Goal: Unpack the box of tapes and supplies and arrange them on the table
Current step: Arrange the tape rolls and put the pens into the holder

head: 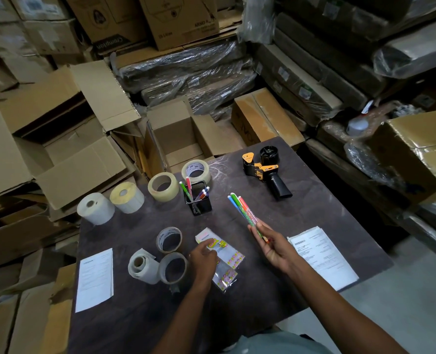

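Observation:
My right hand (272,247) grips a bundle of coloured pens (243,210) above the dark table (301,208), their tips pointing up and left. My left hand (203,256) rests on a clear pen packet (227,261) with a flowered edge, fingers curled over it. A black mesh pen holder (200,200) with several pens stands behind. Two clear tape rolls (163,186) and two white label rolls (95,208) line the far left edge. More tape rolls (169,240) and a paper roll (141,267) lie left of my left hand. A yellow-black tape dispenser (265,169) sits far right.
Printed sheets lie at the table's left (94,278) and right (321,254). An open empty cardboard box (183,141) stands just beyond the table's far edge. Stacked cartons and plastic-wrapped bundles surround the table on all sides.

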Demonstrator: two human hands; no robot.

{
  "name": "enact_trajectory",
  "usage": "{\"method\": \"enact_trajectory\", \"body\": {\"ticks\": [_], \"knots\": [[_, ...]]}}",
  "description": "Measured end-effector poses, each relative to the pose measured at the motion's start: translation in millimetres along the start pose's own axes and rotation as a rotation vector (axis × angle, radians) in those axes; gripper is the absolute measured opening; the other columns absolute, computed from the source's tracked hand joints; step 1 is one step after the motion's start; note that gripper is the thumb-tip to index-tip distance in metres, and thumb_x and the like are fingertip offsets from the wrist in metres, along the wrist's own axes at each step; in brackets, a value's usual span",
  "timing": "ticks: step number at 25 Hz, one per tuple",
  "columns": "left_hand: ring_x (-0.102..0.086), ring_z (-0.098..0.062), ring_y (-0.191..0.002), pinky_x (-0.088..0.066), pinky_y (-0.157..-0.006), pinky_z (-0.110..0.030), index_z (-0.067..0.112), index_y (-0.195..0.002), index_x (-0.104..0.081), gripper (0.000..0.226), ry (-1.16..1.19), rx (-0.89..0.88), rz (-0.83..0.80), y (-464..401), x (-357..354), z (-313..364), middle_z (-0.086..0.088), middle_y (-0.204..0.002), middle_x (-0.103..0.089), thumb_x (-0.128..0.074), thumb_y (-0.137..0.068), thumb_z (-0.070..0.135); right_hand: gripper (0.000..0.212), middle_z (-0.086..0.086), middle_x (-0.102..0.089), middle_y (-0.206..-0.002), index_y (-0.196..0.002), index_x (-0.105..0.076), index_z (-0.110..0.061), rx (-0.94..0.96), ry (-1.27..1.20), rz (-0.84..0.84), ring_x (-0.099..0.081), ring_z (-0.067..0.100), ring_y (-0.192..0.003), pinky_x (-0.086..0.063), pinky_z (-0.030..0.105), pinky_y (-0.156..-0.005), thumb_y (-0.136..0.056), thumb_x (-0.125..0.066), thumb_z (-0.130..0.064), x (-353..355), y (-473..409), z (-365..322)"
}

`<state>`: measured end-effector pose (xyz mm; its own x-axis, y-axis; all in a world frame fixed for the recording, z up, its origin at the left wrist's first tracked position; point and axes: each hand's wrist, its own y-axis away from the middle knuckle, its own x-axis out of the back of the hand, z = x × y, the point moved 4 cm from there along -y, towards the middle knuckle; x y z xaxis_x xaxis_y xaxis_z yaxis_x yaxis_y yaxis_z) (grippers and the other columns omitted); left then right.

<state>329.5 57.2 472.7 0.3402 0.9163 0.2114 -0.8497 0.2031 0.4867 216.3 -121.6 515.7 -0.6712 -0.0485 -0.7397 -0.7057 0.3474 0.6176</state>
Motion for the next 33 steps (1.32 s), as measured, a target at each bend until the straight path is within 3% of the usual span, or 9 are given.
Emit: {"method": "enact_trajectory", "body": {"ticks": [3,7,10,14,16,18,22,29,33], "knots": [[-0.071,-0.027,-0.079,-0.06,-0.079,-0.049,0.027,-0.1,-0.073,0.038,-0.259,-0.02,-0.03,-8.6,6.7,-6.9,-0.007,-0.085,-0.075,-0.062,-0.064,0.02,0.028,0.024,-0.069,-0.116,-0.109,-0.07,0.007,-0.019,0.018,-0.022,-0.074,0.028,-0.096,-0.061,0.027,-0.081,-0.081,-0.064,0.006,-7.8,-0.2,3.6],[-0.065,-0.029,-0.107,-0.052,-0.087,-0.033,0.027,-0.124,-0.063,0.047,-0.554,-0.015,-0.082,15.0,11.1,27.3,-0.005,-0.12,-0.068,-0.068,-0.077,0.024,0.024,0.025,-0.07,-0.112,-0.102,-0.075,0.008,-0.039,0.032,-0.054,-0.075,0.028,-0.093,-0.061,0.027,-0.079,-0.08,-0.063,0.006,-18.6,0.8,8.6],[-0.064,-0.025,-0.109,-0.044,-0.08,-0.03,0.033,-0.123,-0.06,0.046,-0.672,-0.054,-0.039,25.6,13.7,50.6,0.001,-0.117,-0.067,-0.07,-0.079,0.043,0.031,0.024,-0.071,-0.111,-0.112,-0.067,0.008,-0.044,0.061,-0.073,-0.075,0.027,-0.092,-0.062,0.026,-0.076,-0.081,-0.062,0.006,-25.7,0.8,12.3],[-0.069,-0.019,-0.097,-0.055,-0.083,-0.032,0.022,-0.125,-0.061,0.056,-0.094,-0.163,-0.225,32.4,-7.1,85.4,-0.004,-0.102,-0.07,-0.079,-0.077,0.045,0.026,0.023,-0.069,-0.119,-0.106,-0.074,0.007,-0.105,0.151,-0.17,-0.073,0.025,-0.1,-0.06,0.026,-0.084,-0.083,-0.061,0.006,-42.2,0.8,25.5],[-0.07,-0.019,-0.098,-0.055,-0.089,-0.035,0.022,-0.114,-0.065,0.04,0.106,-0.194,-0.296,33.2,-15.1,102.5,-0.004,-0.101,-0.072,-0.078,-0.082,0.04,0.032,0.021,-0.067,-0.126,-0.117,-0.069,0.007,-0.13,0.2,-0.232,-0.071,0.022,-0.106,-0.057,0.026,-0.092,-0.088,-0.059,0.007,-51.3,-0.1,34.2],[-0.069,-0.015,-0.098,-0.055,-0.088,-0.034,0.02,-0.109,-0.068,0.027,0.236,-0.187,-0.262,28.7,-16.4,112.7,0.0,-0.099,-0.073,-0.072,-0.089,0.037,0.038,0.022,-0.062,-0.133,-0.13,-0.06,0.007,-0.155,0.23,-0.285,-0.068,0.023,-0.113,-0.054,0.027,-0.097,-0.092,-0.057,0.006,-60.0,-3.6,41.3],[-0.067,-0.023,-0.103,-0.051,-0.086,-0.032,0.007,-0.115,-0.068,0.04,0.316,-0.179,-0.091,9.9,-7.3,116.8,-0.009,-0.108,-0.072,-0.06,-0.095,0.04,0.039,0.024,-0.062,-0.132,-0.133,-0.056,0.009,-0.182,0.327,-0.338,-0.067,0.025,-0.114,-0.053,0.029,-0.099,-0.094,-0.057,0.005,-81.1,-14.1,49.8],[-0.064,-0.013,-0.077,-0.052,-0.075,-0.028,-0.008,-0.114,-0.061,0.046,0.262,-0.444,0.0,-25.6,13.4,207.0,-0.014,-0.089,-0.065,-0.049,-0.102,0.035,0.029,0.013,-0.074,-0.109,-0.121,-0.072,-0.009,0.258,1.006,-0.466,-0.068,0.018,-0.097,-0.058,0.033,-0.087,-0.092,-0.07,-0.013,-175.6,-37.8,17.8],[-0.06,-0.029,-0.115,-0.049,-0.101,-0.052,0.042,-0.136,-0.047,0.06,-0.007,-0.47,0.006,-72.5,15.6,247.1,-0.019,-0.126,-0.055,-0.046,-0.086,0.075,0.025,0.004,-0.078,-0.101,-0.113,-0.076,-0.013,0.549,1.457,-0.612,-0.074,0.014,-0.095,-0.06,0.029,-0.083,-0.088,-0.072,-0.016,-234.1,-79.7,0.5]]}}
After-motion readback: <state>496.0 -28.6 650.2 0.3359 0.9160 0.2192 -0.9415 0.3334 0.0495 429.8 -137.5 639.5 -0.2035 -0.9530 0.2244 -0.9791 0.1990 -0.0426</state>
